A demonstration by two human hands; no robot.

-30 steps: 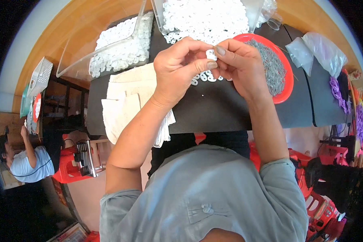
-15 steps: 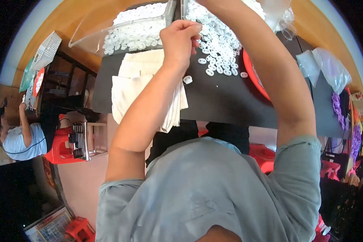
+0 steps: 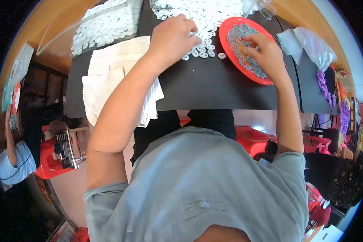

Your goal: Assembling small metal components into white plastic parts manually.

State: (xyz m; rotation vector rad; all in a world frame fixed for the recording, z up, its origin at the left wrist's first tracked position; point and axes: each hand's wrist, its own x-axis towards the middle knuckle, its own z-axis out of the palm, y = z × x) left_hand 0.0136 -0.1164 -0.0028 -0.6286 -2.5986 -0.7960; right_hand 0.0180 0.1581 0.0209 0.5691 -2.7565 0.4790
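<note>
At far left, a person in a light blue shirt (image 3: pixel 18 163) sits beyond the table's end. A clear bin (image 3: pixel 135 15) full of white pieces stands toward the back of the dark table (image 3: pixel 213 88), with pale folded cloths (image 3: pixel 103 88) in front. The left hand (image 3: pixel 172 37) reaches over the near edge of a loose spread of small white ovals (image 3: pixel 203 55), fingers bent, thumb toward them; its fingertips are partly hidden, so whether it holds one cannot be told. Just beside the ovals, a red plate (image 3: pixel 224 38) carries thin grey pieces (image 3: pixel 240 32). The right hand (image 3: pixel 266 54) dips over them, thumb and forefinger parted, no piece clearly visible between. Farther right lie clear plastic bags (image 3: pixel 316 46) and purple cord (image 3: pixel 324 86).
</note>
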